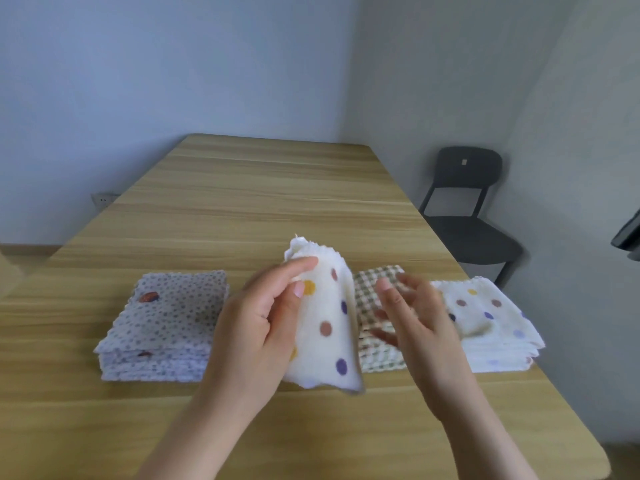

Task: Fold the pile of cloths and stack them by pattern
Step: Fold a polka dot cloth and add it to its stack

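On one wooden table (263, 188) we have three folded stacks: speckled stack (166, 323) left, checked stack (372, 296) centre, polka-dot stack (491, 317) right. Our left hand (256, 327) pinches one more polka-dot cloth (325, 327) upright; our right hand (412, 320) hovers beside it, fingers spread, holding nothing

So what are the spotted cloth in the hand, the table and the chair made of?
The spotted cloth looks like soft fleecy microfibre or terry: matte, fuzzy surface, wavy-cut edges, drooping from the left hand. The table shows pale wood grain with a smooth finish, possibly laminate rather than solid wood. The chair seems dark matte moulded plastic, though it is blurred.
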Demonstrator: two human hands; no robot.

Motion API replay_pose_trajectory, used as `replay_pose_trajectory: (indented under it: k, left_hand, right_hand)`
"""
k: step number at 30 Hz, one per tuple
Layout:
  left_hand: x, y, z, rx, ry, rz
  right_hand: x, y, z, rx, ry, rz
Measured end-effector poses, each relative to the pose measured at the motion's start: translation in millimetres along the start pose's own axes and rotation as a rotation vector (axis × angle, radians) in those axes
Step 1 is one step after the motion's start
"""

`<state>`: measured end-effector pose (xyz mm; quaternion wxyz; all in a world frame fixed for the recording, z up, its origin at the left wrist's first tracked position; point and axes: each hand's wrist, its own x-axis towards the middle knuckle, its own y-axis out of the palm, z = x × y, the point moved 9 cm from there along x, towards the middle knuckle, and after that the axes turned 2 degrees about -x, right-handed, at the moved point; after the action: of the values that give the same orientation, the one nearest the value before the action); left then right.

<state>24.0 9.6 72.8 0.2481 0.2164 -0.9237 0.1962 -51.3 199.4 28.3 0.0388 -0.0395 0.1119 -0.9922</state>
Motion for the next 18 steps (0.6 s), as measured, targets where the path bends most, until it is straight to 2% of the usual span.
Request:
replay_pose_trajectory:
  k: [3,5,8,11,18]
  left_hand:
    - [3,1,3,-0.035,-0.024,-0.015]
    - [5,2,5,-0.041,-0.036,-0.023]
    - [11,1,12,-0.099,-0.090,-0.037]
    - [16,1,20,-0.146,-0.152,-0.039]
    - [18,8,27,-0.174,-0.211,-0.015]
  right_hand:
    - [-14,29,-27,0.226,0.323,0.257]
    - [-20,38,-25,0.316,0.323,0.327]
    - [-18,32,-10,0.361,0.125,0.318]
    - [-18,25,6,0.193,-0.104,0.290]
    - [-22,9,33,-0.162,-0.477,-0.017]
